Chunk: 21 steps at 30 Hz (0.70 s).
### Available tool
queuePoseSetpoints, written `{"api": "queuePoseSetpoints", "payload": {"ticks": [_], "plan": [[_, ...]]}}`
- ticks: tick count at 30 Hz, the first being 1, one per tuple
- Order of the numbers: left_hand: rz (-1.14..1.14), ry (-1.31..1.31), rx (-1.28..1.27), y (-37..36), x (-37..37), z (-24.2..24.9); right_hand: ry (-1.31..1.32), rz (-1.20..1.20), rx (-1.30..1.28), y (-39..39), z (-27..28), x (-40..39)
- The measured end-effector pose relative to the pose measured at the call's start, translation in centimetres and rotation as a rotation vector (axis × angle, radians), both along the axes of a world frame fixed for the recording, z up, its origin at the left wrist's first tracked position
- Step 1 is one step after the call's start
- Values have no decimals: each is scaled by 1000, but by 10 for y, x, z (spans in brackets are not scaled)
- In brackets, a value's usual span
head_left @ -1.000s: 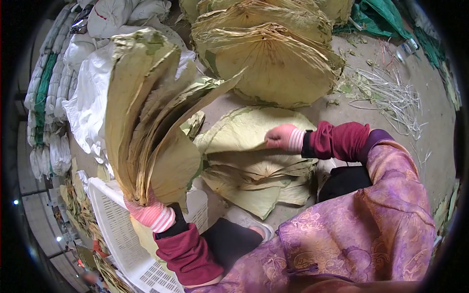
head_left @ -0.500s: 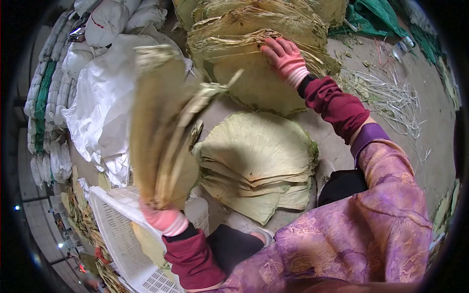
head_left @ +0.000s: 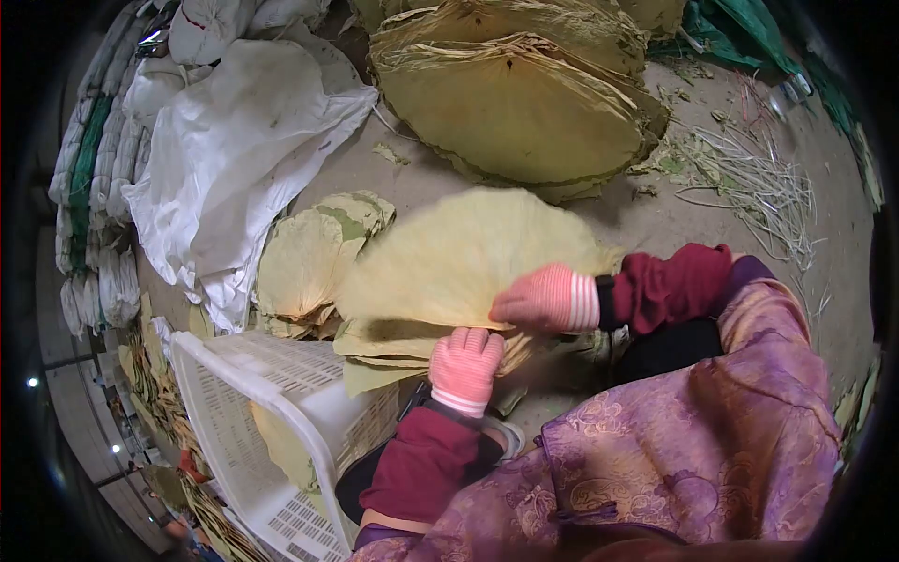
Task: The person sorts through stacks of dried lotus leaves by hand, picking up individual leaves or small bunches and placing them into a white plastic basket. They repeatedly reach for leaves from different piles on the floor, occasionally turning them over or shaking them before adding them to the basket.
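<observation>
My right hand (head_left: 543,300) grasps the edge of the top dried leaf (head_left: 459,258) at the frame's centre. My left hand (head_left: 464,365) lies open, pressing the leaf pile (head_left: 384,342) beside the white crate (head_left: 281,412).

Pink striped gloves, maroon sleeves

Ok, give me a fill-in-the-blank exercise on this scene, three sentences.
1. Both hands wear striped ____ gloves.
2. The left hand and right hand press on a fan-shaped stack of dried ____ on the floor.
3. The white ____ stands left of the left hand.

Missing words: pink; leaves; crate
</observation>
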<state>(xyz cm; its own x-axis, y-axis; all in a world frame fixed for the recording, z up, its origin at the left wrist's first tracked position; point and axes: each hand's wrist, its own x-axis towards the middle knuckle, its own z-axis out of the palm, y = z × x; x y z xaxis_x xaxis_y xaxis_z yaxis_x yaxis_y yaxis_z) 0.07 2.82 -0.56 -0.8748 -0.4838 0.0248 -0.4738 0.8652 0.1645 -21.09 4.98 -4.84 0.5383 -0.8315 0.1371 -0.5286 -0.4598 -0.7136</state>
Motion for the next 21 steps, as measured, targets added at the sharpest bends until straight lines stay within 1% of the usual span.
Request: {"api": "queuePoseSetpoints", "payload": {"ticks": [1,3,4,6,7,9,10,12,16,18,19,20,21], "plan": [[-28,4,-2,2,1,-5,1,-3,-4,3,-11,5],[-57,3,5,5,7,-13,-212,44,297,5,-28,13],[-58,2,6,5,6,-12,-213,43,298,2,-31,13],[-18,172,-130,3,0,-10,-197,130,315,-5,-36,7],[-18,173,-129,1,-2,-9,-197,129,316,-4,-36,6],[21,-66,-98,-1,-6,-7,-354,80,435,-3,-36,3],[19,-66,-97,-2,-7,-5,-355,78,435,-1,-38,2],[47,-117,-16,-1,-7,-2,-494,29,355,3,-46,3],[34,-82,-52,-5,-6,-1,-585,30,379,2,-50,4],[49,-41,-190,-20,4,2,-510,-87,244,-10,-42,-3],[108,66,-88,-33,11,10,-507,-90,242,-17,-49,-9],[206,254,103,-49,21,20,-623,-191,356,-28,-61,-16],[271,376,45,-58,28,36,-738,-294,468,-36,-67,-24]]}}
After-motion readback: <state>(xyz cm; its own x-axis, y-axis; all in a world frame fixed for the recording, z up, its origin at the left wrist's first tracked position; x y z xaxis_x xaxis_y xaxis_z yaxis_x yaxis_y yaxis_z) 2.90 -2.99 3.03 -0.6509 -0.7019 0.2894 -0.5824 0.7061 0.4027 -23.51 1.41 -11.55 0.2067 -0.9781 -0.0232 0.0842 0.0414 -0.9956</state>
